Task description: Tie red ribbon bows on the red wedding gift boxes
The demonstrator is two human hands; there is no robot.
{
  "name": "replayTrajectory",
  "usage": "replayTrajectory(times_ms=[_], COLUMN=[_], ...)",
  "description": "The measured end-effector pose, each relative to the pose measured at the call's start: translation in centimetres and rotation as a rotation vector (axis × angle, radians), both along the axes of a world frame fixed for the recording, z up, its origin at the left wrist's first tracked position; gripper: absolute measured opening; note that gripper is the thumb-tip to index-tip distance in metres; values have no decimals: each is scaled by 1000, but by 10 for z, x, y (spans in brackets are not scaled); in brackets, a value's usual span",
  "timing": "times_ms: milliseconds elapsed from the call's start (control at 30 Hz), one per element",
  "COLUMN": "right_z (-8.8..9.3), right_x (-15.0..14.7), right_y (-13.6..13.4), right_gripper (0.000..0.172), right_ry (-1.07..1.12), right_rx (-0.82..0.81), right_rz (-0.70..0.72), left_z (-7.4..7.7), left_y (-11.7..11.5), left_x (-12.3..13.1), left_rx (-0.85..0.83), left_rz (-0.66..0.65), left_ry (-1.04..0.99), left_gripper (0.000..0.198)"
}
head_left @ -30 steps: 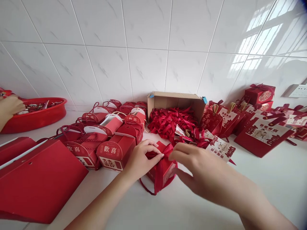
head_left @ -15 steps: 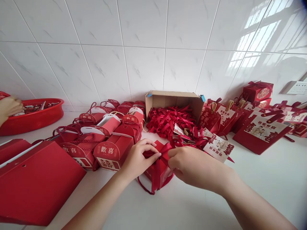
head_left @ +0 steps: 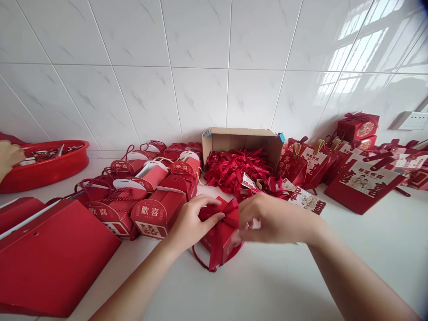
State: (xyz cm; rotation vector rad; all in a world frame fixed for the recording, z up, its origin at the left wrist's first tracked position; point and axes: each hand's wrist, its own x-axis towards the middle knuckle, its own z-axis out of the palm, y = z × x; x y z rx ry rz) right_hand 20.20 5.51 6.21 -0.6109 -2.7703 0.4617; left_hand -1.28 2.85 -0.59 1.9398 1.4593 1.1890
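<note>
A small red gift box (head_left: pixel 224 249) sits on the counter before me, with a red ribbon bow (head_left: pixel 229 214) on its top. My left hand (head_left: pixel 192 227) rests against the box's left side, thumb and fingers closed on the bow's left loop. A ribbon tail hangs over the front of the box. Close to the bow's right side is my right hand (head_left: pixel 279 220), blurred, its thumb and forefinger apart and no ribbon visible between them. A twisted red cord (head_left: pixel 200 261) loops out at the lower left of the box.
Several red boxes (head_left: pixel 157 207) with cords stand to the left, beside a large red carton (head_left: pixel 50 263). Behind lies a cardboard box (head_left: pixel 242 131) spilling red ribbons (head_left: pixel 234 171). Red bags (head_left: pixel 354 196) stand right. Another person's hand (head_left: pixel 10 158) is at a red basin (head_left: pixel 60 165).
My right hand has parted its thumb and forefinger and shifted slightly up at the bow's right side. My left hand keeps its place. The other person's hand has moved left at the basin.
</note>
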Motion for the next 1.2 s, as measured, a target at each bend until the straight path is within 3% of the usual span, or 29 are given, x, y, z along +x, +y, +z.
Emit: replayTrajectory(times_ms=[67,133,200,300,400,567,700,900,1100,1200], right_z=[-1,-5,-12,-25,-32,-23,-17,-21,-16,-19], right_x=[-1,-3,-7,-11,-13,-8,-1,5,-4,-9], right_y=[13,23,32,42,47,46,48,51,38,35], right_gripper=[35,35,36,37,33,26,25,20,28,28], right_ry=[151,229,202,161,212,302,295,193,204,220], right_rx=[-16,-51,-166,-326,-406,-540,-611,-545,-344,-227], right_rz=[-123,-279,-344,-359,-348,-303,-250,-125,69,79], left_z=[3,8,13,19,23,28,27,17,18,17], left_y=[0,-1,-2,-7,-11,-15,-13,-4,-3,-2], left_x=[-4,-9,-13,-15,-16,-19,-18,-14,-12,-11], left_rx=[-44,-91,-123,-169,-237,-310,-267,-201,-138,-109], left_rz=[16,61,84,34,8,-80,-111,-27,-5,3], left_ry=[-104,-176,-129,73,139,104,102,0,-53,-93], left_gripper=[37,39,39,36,23,17,20,16,17,18])
